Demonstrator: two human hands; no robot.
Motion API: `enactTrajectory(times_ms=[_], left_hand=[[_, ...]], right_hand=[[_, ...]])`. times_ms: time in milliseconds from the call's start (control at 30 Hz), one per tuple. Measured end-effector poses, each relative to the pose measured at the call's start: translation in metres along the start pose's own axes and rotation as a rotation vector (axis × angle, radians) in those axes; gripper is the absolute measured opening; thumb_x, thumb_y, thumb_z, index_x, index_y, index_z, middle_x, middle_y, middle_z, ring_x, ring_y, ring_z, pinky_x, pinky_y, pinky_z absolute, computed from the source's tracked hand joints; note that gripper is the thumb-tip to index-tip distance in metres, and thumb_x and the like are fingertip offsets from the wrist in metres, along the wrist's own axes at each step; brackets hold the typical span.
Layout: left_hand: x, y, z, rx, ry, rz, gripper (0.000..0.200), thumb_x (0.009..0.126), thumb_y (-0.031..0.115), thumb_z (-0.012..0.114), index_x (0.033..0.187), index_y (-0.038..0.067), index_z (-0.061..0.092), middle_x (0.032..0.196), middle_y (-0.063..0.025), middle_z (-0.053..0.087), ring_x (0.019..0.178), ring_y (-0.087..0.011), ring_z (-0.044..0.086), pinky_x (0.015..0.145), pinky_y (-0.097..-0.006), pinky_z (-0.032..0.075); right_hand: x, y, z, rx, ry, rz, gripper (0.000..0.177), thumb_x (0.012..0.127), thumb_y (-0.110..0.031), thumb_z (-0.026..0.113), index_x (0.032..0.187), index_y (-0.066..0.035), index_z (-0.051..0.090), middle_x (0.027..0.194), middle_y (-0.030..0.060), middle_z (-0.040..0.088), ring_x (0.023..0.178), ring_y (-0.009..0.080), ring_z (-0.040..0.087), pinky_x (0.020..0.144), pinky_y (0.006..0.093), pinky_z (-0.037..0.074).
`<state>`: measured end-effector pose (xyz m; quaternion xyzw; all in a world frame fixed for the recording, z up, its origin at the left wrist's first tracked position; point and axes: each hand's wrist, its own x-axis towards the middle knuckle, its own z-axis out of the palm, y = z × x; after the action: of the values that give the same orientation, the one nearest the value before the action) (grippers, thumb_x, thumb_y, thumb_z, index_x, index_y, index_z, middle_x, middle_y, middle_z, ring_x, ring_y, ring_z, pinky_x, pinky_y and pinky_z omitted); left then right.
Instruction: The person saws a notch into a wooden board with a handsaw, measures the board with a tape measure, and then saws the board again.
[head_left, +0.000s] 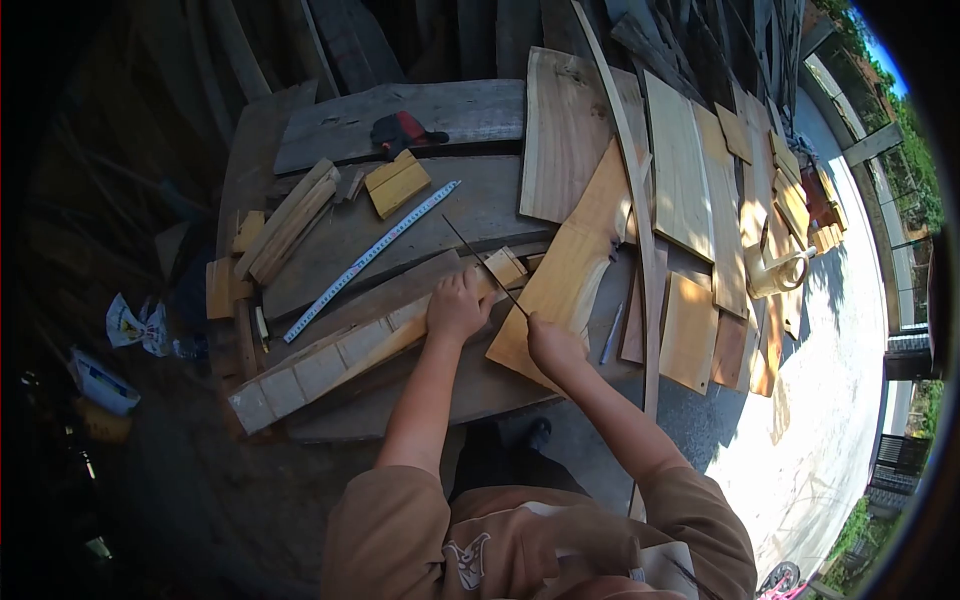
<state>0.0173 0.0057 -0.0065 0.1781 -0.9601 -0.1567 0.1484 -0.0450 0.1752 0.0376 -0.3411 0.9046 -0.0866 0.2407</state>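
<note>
A long wooden bar (340,350), marked with several cross lines, lies at a slant on the worktable. My left hand (460,305) presses on its right part, fingers curled around the wood. In my right hand (555,350) is the near end of a thin dark blade, seen edge-on, which looks like a saw (475,249); its handle is hidden in my fist. The blade crosses the bar just right of my left hand. Beyond the blade is the bar's short end (506,265). A pale wooden board (570,265) lies beside my right hand.
A white measuring strip (370,262) lies behind the bar. Farther back are a yellowish wood block (397,184) and a red-and-black tool (405,130). A pen (611,334) rests at right. One long thin strip (640,200) crosses several boards. A cream mug-like container (777,270) stands among them.
</note>
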Motion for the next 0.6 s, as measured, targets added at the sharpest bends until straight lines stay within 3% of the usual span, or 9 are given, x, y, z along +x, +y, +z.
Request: enactTrajectory(times_ms=[133, 333, 433, 600], left_hand=[[0.001, 0.0, -0.001, 0.016, 0.008, 0.008, 0.04, 0.074, 0.031, 0.062, 0.091, -0.001, 0.045, 0.081, -0.0189, 0.056, 0.078, -0.0346, 0.055, 0.071, -0.0402, 0.044], [0.0, -0.001, -0.001, 0.015, -0.028, -0.006, 0.047, 0.076, 0.037, 0.058, 0.098, -0.003, 0.046, 0.083, -0.0181, 0.057, 0.078, -0.0329, 0.056, 0.074, -0.039, 0.043], [-0.001, 0.0, -0.001, 0.009, -0.045, -0.003, 0.046, 0.076, 0.037, 0.059, 0.097, -0.003, 0.046, 0.083, -0.0181, 0.057, 0.078, -0.0329, 0.056, 0.074, -0.039, 0.043], [-0.001, 0.0, 0.001, 0.036, -0.021, -0.004, 0.046, 0.075, 0.036, 0.06, 0.097, -0.002, 0.046, 0.084, -0.0178, 0.057, 0.078, -0.0331, 0.056, 0.074, -0.0394, 0.043]], right_hand=[[0.034, -0.014, 0.004, 0.062, 0.091, -0.126, 0.013, 0.08, -0.008, 0.04, 0.091, -0.003, 0.047, 0.069, 0.0208, 0.06, 0.065, 0.0354, 0.061, 0.054, 0.0447, 0.048], [-0.066, 0.042, 0.003, 0.001, -0.057, 0.037, 0.012, 0.082, -0.013, 0.042, 0.086, -0.002, 0.045, 0.064, 0.0227, 0.058, 0.059, 0.0393, 0.059, 0.05, 0.0491, 0.045], [-0.067, 0.039, -0.003, -0.008, -0.079, 0.054, 0.012, 0.082, -0.013, 0.042, 0.086, -0.002, 0.046, 0.067, 0.0228, 0.059, 0.061, 0.039, 0.059, 0.051, 0.049, 0.045], [0.023, -0.008, -0.001, 0.049, 0.003, -0.028, 0.015, 0.083, -0.013, 0.038, 0.087, -0.002, 0.047, 0.074, 0.0219, 0.06, 0.068, 0.0382, 0.06, 0.058, 0.0481, 0.047]])
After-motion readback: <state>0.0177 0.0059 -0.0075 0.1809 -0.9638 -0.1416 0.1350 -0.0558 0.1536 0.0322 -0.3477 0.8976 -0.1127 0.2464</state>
